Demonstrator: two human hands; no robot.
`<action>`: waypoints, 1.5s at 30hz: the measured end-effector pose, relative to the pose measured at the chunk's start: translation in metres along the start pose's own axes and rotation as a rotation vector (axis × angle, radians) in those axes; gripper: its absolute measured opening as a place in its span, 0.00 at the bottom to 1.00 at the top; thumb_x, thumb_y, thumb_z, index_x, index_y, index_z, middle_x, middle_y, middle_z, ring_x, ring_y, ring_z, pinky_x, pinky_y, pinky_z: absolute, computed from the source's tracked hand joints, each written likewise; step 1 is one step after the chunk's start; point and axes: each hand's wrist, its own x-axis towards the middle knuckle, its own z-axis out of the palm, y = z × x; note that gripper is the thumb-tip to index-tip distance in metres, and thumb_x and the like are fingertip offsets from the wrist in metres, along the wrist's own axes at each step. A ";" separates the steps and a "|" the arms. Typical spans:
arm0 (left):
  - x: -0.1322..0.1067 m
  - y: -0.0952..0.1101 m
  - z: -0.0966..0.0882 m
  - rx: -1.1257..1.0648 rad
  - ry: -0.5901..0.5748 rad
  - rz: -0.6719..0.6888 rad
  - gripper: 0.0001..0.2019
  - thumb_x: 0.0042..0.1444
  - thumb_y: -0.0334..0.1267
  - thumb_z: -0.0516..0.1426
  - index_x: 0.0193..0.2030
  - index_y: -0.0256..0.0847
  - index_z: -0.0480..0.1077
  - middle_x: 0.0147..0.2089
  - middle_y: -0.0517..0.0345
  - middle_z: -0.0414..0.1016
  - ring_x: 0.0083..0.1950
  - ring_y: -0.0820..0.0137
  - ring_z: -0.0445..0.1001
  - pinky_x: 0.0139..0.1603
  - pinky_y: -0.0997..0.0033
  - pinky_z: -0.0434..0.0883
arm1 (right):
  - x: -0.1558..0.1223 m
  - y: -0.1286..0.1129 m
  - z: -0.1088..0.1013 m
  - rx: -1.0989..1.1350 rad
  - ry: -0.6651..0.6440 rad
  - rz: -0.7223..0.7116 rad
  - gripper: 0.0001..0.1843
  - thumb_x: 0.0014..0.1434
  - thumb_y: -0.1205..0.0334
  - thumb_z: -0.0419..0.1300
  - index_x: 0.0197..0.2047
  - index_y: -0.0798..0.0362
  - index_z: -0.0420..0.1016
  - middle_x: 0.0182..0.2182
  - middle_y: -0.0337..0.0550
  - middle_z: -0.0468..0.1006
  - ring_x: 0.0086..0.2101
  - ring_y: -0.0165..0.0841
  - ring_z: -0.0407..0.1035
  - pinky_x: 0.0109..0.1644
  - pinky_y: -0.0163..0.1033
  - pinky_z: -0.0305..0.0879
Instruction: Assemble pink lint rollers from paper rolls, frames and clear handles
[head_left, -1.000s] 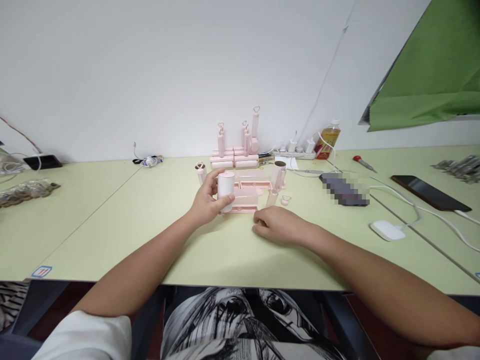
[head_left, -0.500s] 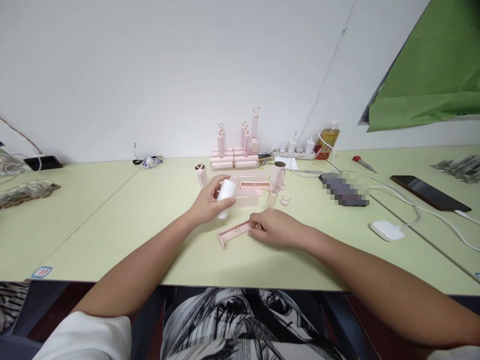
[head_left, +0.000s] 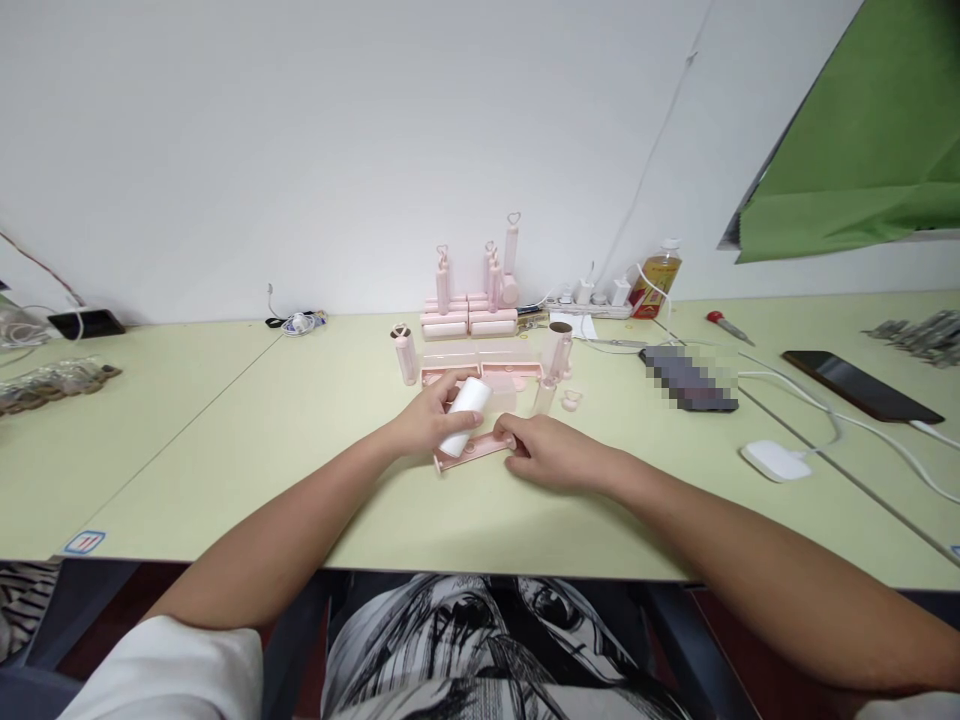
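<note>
Left hand [head_left: 427,418]: gripping a tilted white roll [head_left: 466,412]
Right hand [head_left: 553,452]: pinching the pink tray [head_left: 472,453] by one end
Clear tube [head_left: 544,397]: standing just beyond the right hand

Roll [head_left: 466,415] over tray [head_left: 480,453]; bottle [head_left: 656,283] left of screwdriver [head_left: 729,327]

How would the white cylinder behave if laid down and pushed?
The white cylinder would probably roll on its side, given its round shape. It seems fairly stiff: no dent shows where the left grip holds it. Its smooth-looking surface might make it somewhat slippery.
</note>
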 end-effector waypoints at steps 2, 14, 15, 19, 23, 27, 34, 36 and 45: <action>0.000 0.000 -0.001 -0.028 -0.013 0.001 0.30 0.51 0.42 0.62 0.61 0.45 0.59 0.47 0.53 0.67 0.38 0.70 0.70 0.31 0.74 0.69 | 0.000 0.001 0.002 -0.019 0.019 -0.014 0.14 0.55 0.69 0.53 0.45 0.54 0.67 0.32 0.44 0.75 0.30 0.34 0.66 0.32 0.34 0.51; 0.002 -0.002 -0.004 0.053 -0.136 -0.045 0.22 0.53 0.44 0.60 0.54 0.43 0.63 0.40 0.59 0.67 0.37 0.71 0.70 0.33 0.73 0.69 | 0.008 0.003 0.008 0.272 0.095 0.094 0.09 0.55 0.64 0.54 0.40 0.54 0.71 0.25 0.35 0.67 0.25 0.28 0.60 0.29 0.33 0.50; 0.002 -0.001 -0.004 0.053 -0.162 -0.057 0.21 0.54 0.44 0.60 0.53 0.43 0.63 0.39 0.59 0.68 0.36 0.71 0.70 0.32 0.73 0.69 | 0.009 0.004 0.009 0.307 0.088 0.109 0.09 0.54 0.64 0.55 0.39 0.54 0.71 0.24 0.34 0.66 0.25 0.28 0.59 0.29 0.33 0.50; 0.001 0.000 -0.004 0.052 -0.270 -0.087 0.21 0.54 0.46 0.60 0.53 0.42 0.64 0.38 0.59 0.69 0.34 0.72 0.70 0.31 0.73 0.68 | 0.011 0.006 0.011 0.421 0.065 0.141 0.07 0.52 0.63 0.56 0.36 0.53 0.69 0.22 0.31 0.62 0.23 0.27 0.57 0.27 0.32 0.50; 0.000 0.002 -0.004 0.064 -0.332 -0.106 0.23 0.53 0.47 0.61 0.54 0.43 0.65 0.42 0.56 0.72 0.38 0.70 0.72 0.34 0.73 0.69 | 0.011 0.005 0.010 0.476 0.051 0.134 0.04 0.51 0.62 0.56 0.31 0.53 0.67 0.22 0.31 0.62 0.23 0.26 0.56 0.27 0.32 0.49; -0.001 0.004 -0.004 0.015 -0.340 -0.139 0.24 0.53 0.48 0.62 0.54 0.42 0.65 0.41 0.56 0.72 0.36 0.70 0.72 0.32 0.73 0.69 | 0.011 0.005 0.010 0.499 0.047 0.160 0.05 0.51 0.61 0.56 0.32 0.53 0.68 0.20 0.30 0.62 0.22 0.26 0.56 0.25 0.32 0.49; -0.002 0.005 0.000 -0.020 -0.345 -0.151 0.24 0.52 0.48 0.62 0.53 0.42 0.65 0.38 0.59 0.71 0.34 0.72 0.71 0.30 0.74 0.67 | 0.010 0.004 0.011 0.593 -0.002 0.245 0.05 0.53 0.62 0.54 0.33 0.52 0.68 0.13 0.28 0.61 0.15 0.26 0.57 0.20 0.31 0.47; -0.001 0.006 0.000 -0.013 -0.347 -0.157 0.24 0.53 0.49 0.62 0.53 0.42 0.65 0.38 0.59 0.71 0.34 0.71 0.71 0.30 0.74 0.67 | 0.010 0.002 0.011 0.626 -0.012 0.274 0.05 0.53 0.61 0.54 0.33 0.52 0.67 0.12 0.28 0.60 0.14 0.26 0.56 0.19 0.31 0.47; -0.005 0.009 -0.007 0.071 -0.446 -0.087 0.30 0.48 0.39 0.63 0.58 0.43 0.61 0.44 0.55 0.71 0.42 0.66 0.72 0.36 0.71 0.69 | 0.008 -0.004 0.007 0.460 0.074 0.200 0.08 0.54 0.63 0.52 0.32 0.53 0.72 0.15 0.31 0.63 0.18 0.26 0.57 0.24 0.32 0.49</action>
